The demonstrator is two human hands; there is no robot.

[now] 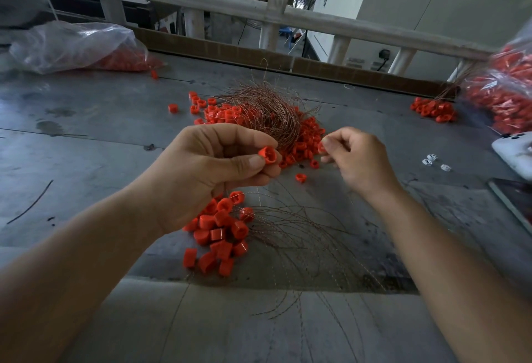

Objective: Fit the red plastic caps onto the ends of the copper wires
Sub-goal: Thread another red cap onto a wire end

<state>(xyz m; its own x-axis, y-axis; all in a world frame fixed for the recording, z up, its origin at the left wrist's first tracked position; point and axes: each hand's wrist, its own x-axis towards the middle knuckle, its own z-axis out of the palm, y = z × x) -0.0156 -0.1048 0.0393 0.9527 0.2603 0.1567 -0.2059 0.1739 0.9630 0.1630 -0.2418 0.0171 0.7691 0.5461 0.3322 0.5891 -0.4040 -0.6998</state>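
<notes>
Crinkled clear plastic bag [77, 46], well left of the copper wire tangle [267, 112], is blurring the red caps [126, 61] inside it. My left hand [213, 169], just in front of the tangle, is pinching a round, hollow red cap [267, 155] between thumb and curled fingers. My right hand [357, 161], right of the tangle, is pinching a red piece [320, 147], mostly hidden by my fingertips. Farther right, another bag [506, 95] is running off frame.

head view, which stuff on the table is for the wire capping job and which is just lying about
For the job:
red cap pinched by left hand
loose caps pile
copper wire bundle
capped wires
bag of caps

Lying about:
white phone
white plastic bits
dark flat device
</notes>
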